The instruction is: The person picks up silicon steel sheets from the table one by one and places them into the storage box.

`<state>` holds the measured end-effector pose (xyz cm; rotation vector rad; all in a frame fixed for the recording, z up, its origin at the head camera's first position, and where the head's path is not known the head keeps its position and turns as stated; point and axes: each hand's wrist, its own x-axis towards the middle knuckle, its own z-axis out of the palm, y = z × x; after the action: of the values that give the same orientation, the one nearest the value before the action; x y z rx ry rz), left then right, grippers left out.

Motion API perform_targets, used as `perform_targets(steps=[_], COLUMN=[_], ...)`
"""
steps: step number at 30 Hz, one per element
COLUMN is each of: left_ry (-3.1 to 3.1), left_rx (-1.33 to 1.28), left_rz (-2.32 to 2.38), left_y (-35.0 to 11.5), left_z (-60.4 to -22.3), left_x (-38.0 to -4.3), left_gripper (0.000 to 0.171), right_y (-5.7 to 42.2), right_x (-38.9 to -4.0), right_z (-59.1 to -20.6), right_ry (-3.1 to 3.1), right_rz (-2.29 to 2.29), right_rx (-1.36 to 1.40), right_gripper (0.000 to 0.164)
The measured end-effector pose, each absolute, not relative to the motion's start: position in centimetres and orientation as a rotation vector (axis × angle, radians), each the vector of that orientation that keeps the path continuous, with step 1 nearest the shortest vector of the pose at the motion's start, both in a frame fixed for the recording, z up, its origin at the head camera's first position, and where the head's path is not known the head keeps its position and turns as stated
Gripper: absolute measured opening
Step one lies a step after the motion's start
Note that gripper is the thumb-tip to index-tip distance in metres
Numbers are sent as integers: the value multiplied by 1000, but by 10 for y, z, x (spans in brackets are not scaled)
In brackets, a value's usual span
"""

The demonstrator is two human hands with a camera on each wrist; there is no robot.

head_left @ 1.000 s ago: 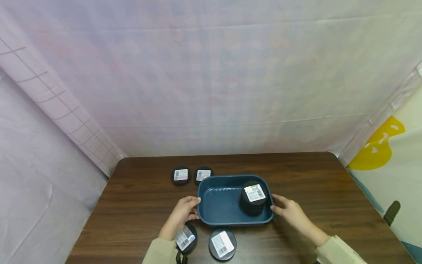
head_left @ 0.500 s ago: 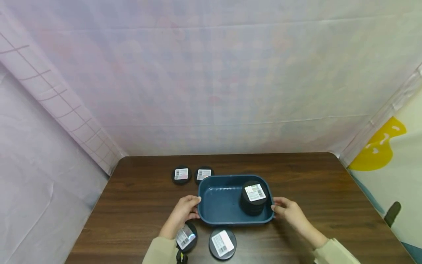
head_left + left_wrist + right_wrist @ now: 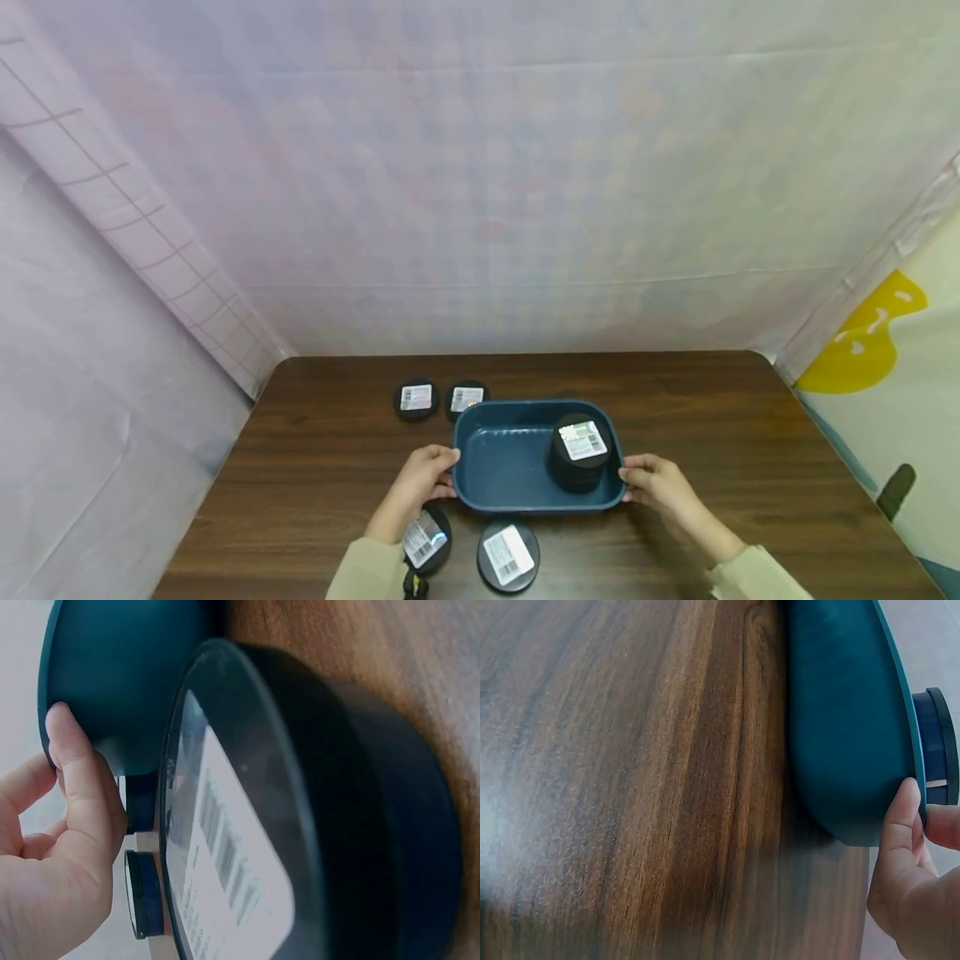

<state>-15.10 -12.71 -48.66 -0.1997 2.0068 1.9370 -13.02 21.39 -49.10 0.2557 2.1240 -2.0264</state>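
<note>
A blue rectangular tray [image 3: 501,468] is on the brown table, with a stack of round black lidded containers [image 3: 576,477] inside its right end. My left hand [image 3: 422,482] pinches the rim at the tray's left end; the left wrist view shows thumb and fingers on either side of the rim. At the opposite end, my right hand [image 3: 915,877] grips the rim between thumb and fingers. A black container [image 3: 247,825] with a barcode label lies just below my left wrist, partly hidden by it in the head view.
Another labelled black container [image 3: 508,557] lies in front of the tray. Behind the tray's left side are two more, the left one [image 3: 416,399] fully visible and the other [image 3: 467,401] partly covered by the rim. A pale cloth wall [image 3: 480,208] rises behind the table.
The fingers of my right hand have drawn down slightly and closed onto the rim. My left hand keeps its hold, and the tray stays nearly in place while the view shifts a little.
</note>
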Motion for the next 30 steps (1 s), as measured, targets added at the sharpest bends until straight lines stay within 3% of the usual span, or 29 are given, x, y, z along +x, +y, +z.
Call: perform_targets(steps=[14, 30], left_ry=[2119, 2295], left_rx=[-233, -187], left_rz=[1929, 1883], left_y=[-123, -120], left_z=[-483, -475], left_x=[-150, -139], left_gripper=[29, 32], right_y=[211, 209], right_x=[-131, -130], right_z=[-486, -489], right_ry=[2117, 2124], right_rz=[-2005, -2016], right_rx=[359, 357], right_gripper=[35, 33])
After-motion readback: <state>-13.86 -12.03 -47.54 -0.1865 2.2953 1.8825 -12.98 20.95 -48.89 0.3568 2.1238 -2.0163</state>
